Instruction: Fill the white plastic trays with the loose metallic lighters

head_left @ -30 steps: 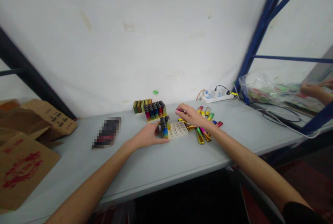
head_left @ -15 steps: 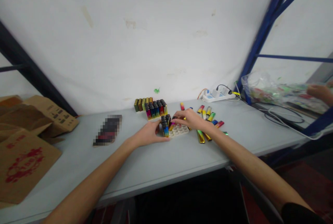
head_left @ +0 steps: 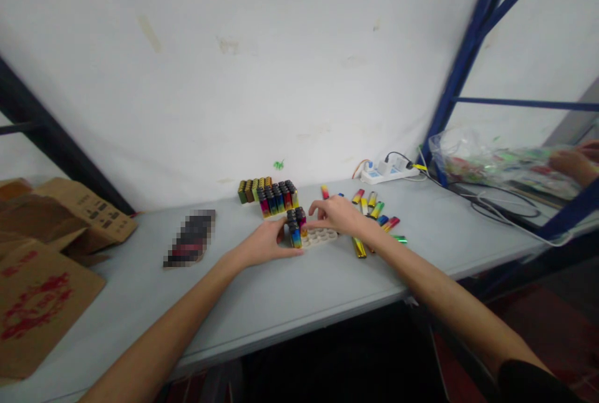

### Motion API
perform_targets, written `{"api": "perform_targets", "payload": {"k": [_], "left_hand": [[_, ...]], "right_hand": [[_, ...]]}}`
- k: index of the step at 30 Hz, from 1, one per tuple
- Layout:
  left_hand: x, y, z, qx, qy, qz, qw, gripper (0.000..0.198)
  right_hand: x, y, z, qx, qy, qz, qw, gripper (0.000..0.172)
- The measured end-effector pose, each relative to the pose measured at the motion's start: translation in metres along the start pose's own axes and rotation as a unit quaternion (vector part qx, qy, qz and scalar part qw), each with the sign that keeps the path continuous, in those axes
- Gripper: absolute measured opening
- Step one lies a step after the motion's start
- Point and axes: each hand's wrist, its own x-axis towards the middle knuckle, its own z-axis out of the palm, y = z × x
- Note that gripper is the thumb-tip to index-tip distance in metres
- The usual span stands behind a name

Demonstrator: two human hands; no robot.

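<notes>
A white tray with round holes (head_left: 322, 238) lies on the table in front of me. Upright lighters with black tops and shiny multicoloured bodies (head_left: 294, 233) fill its left end. My left hand (head_left: 264, 244) curls round that end, thumb along the front edge and fingers behind the lighters, holding the tray steady. Over the tray's right part is my right hand (head_left: 337, 214), thumb and forefinger apart beside a pink and yellow lighter (head_left: 303, 223) standing in it. To the right, several loose lighters (head_left: 378, 209) lie scattered, some hidden by my right hand and forearm.
Behind the tray stand two blocks of upright lighters, one multicoloured (head_left: 278, 198) and one gold-green (head_left: 248, 191). A white power strip (head_left: 390, 172) with cables sits against the wall. Cardboard bags (head_left: 51, 303) and a pixelated dark item (head_left: 191, 237) are left. A co-worker's hand (head_left: 573, 166) is far right.
The pink and yellow lighter, tilted in my right fingers before, now stands upright in the tray beside the others. My right fingers have parted from it. My left hand keeps its place.
</notes>
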Motion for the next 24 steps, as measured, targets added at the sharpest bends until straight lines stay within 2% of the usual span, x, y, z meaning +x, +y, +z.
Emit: {"api": "perform_targets", "payload": {"k": [3, 6, 12, 15, 17, 21, 24], "left_hand": [[0.0, 0.002, -0.002, 0.006, -0.003, -0.009, 1.0, 0.063], [0.001, 0.002, -0.002, 0.008, -0.003, -0.021, 1.0, 0.064], [0.001, -0.001, -0.001, 0.007, -0.008, -0.012, 1.0, 0.066], [0.001, 0.0, -0.002, 0.004, -0.007, -0.008, 1.0, 0.066], [0.001, 0.001, -0.002, 0.003, -0.009, -0.008, 1.0, 0.066], [0.001, 0.003, -0.003, 0.0, -0.011, -0.012, 1.0, 0.067], [0.0, 0.004, -0.003, 0.002, -0.011, -0.012, 1.0, 0.066]], "right_hand": [[-0.01, 0.014, -0.025, 0.053, 0.003, 0.003, 0.999, 0.037], [-0.027, 0.028, -0.046, 0.044, 0.019, 0.038, 0.998, 0.038], [-0.087, 0.035, -0.065, -0.018, -0.058, 0.105, 0.993, 0.031], [-0.11, 0.03, -0.062, -0.022, -0.063, 0.156, 0.986, 0.03], [-0.116, 0.025, -0.055, -0.04, -0.056, 0.179, 0.981, 0.03], [-0.107, 0.018, -0.033, -0.154, -0.047, 0.213, 0.964, 0.023], [-0.092, 0.017, -0.023, -0.217, -0.073, 0.241, 0.943, 0.024]]}}
